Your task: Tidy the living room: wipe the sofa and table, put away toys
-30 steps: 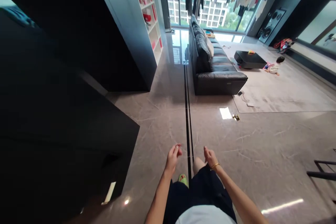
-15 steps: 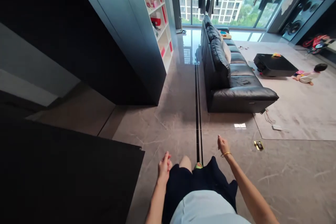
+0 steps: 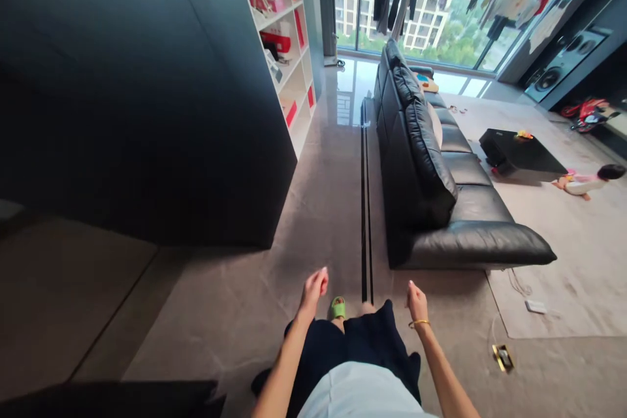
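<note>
My left hand [image 3: 314,290] is in front of my body at lower centre, its fingers curled in a loose fist with nothing visible in them. To its right, my right hand [image 3: 417,303] is also curled closed and looks empty; a gold bracelet [image 3: 419,323] circles that wrist. Both hands hang in the air, touching nothing. Below them are my dark shorts [image 3: 365,346] and a green slipper [image 3: 337,307] on one foot. Nearest to the right hand is the end of a black leather sofa [image 3: 480,241].
A tall dark cabinet [image 3: 196,144] with white shelves [image 3: 301,137] stands left. Dark double lines run along the floor [image 3: 323,209] beside the sofa. On the right are a floor socket [image 3: 503,358], a white power strip [image 3: 535,307], a black low table [image 3: 524,157] and a seated person [image 3: 585,184].
I have moved forward: the cabinet, shelves and sofa are closer and larger. My left hand has swung up and forward, while my right hand sits lower in view. The slippered foot shows more.
</note>
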Available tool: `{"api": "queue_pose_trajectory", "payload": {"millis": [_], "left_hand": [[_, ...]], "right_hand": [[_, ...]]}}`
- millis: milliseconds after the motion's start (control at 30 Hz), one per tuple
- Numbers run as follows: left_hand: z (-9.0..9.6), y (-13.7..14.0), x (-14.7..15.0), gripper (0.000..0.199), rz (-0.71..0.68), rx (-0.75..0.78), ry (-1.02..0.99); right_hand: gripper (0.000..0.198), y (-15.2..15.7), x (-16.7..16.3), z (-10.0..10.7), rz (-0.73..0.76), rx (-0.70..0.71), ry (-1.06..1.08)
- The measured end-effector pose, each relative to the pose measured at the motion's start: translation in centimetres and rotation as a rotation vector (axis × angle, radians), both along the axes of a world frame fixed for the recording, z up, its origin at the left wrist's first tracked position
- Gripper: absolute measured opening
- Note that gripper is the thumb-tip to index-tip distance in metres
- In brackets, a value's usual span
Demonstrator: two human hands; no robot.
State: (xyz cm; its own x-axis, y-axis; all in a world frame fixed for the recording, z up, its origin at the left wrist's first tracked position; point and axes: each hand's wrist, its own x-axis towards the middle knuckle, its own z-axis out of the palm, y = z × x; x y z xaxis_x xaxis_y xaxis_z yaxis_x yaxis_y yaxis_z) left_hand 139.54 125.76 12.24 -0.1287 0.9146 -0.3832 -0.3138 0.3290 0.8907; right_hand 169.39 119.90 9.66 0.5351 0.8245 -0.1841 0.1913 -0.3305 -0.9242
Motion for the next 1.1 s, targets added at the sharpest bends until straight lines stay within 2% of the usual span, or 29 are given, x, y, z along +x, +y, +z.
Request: {"api": "queue_pose_trajectory", "payload": {"millis": [67,133,233,300,367,433,533,600,667,733,833,900,967,1100], "left_hand": [[3.6,9.7,1.6,0.049,-0.203,0.17,0.007],[5.9,19.1,3.0,0.044,-0.291,0.202,-0.006],[7.1,32.1,4.6,0.037,-0.36,0.238,-0.03],[7.4,39.8,5.0,0.034,-0.342,0.252,-0.042],[7.9,46.8,4.7,0.032,-0.283,0.222,-0.046],[8.8,53.3,3.6,0.031,-0.22,0.176,-0.045],[10.1,62.8,0.7,0.029,-0.131,0.137,-0.009],[10.3,69.2,-1.9,0.027,-0.056,0.112,0.034],[9.5,75.7,-4.6,0.026,0.027,0.069,0.063],[8.0,82.6,-7.1,0.026,0.113,0.016,0.066],[6.5,94.2,-9.6,0.027,0.213,-0.044,0.055],[6.9,103.2,-10.4,0.03,0.199,-0.065,0.057],[9.0,113.0,-10.5,0.033,0.108,-0.043,0.08],[15.5,134.1,-8.6,0.027,-0.16,0.13,0.105]], "right_hand": [[0.071,4.8,1.3,1.2,-0.019,-0.003,-0.026],[0.069,9.7,2.9,2.0,-0.015,-0.039,-0.025],[0.067,19.0,5.0,2.7,0.008,-0.099,0.012],[0.066,27.3,5.4,3.4,0.031,-0.104,0.03],[0.064,37.2,4.6,5.0,0.065,-0.087,0.04],[0.063,48.3,2.7,7.8,0.137,-0.05,0.034],[0.06,65.4,-1.2,12.8,0.373,0.027,-0.023],[0.059,76.6,-4.0,15.3,0.516,0.086,-0.054],[0.058,87.1,-6.7,16.3,0.602,0.143,-0.065],[0.057,96.7,-8.7,16.2,0.629,0.185,-0.066],[0.058,108.7,-10.0,14.8,0.547,0.18,-0.043],[0.06,115.1,-9.6,13.8,0.41,0.139,0.007],[0.06,120.3,-8.3,13.2,0.224,0.103,0.077],[0.054,128.8,-4.4,13.1,-0.144,0.071,0.167]]}}
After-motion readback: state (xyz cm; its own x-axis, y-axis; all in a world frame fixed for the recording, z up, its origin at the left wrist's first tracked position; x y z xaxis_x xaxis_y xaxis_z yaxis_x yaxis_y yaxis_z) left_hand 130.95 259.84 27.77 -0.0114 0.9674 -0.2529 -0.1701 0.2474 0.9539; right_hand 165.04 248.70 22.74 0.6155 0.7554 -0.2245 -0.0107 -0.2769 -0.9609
